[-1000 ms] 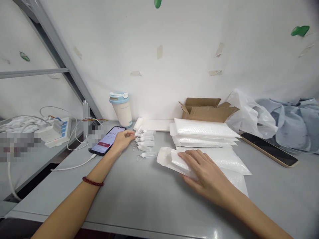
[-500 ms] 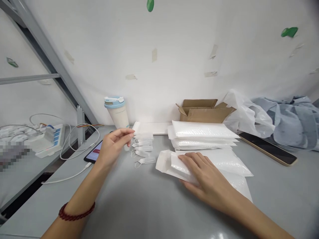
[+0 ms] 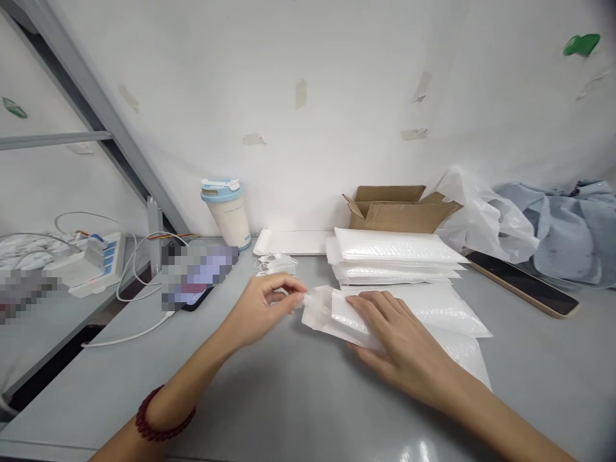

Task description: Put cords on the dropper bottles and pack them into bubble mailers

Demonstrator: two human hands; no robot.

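My left hand [image 3: 269, 309] is closed in a pinch on a small clear plastic piece [image 3: 308, 298], at the open mouth of a white bubble mailer [image 3: 349, 319]. Fingers partly cover the piece, so its full shape is hidden. My right hand [image 3: 397, 330] grips the mailer from the right, fingers over the top and thumb below, its open end facing left. Behind my left hand lie small clear plastic pieces with thin white loops [image 3: 279, 264]; the hand blocks part of that row. More white bubble mailers [image 3: 389, 247] are stacked behind my right hand.
A long white box [image 3: 298, 242] lies against the wall. Left of it stands a lidded cup [image 3: 225, 215], with a charging phone [image 3: 197, 298] nearer me. An open cardboard box [image 3: 402, 217], a plastic bag [image 3: 491, 215] and another phone [image 3: 524, 282] are to the right.
My left hand has moved right and nearer to me, from beside the small plastic pieces to the mailer's opening. My right hand keeps its hold on the mailer.
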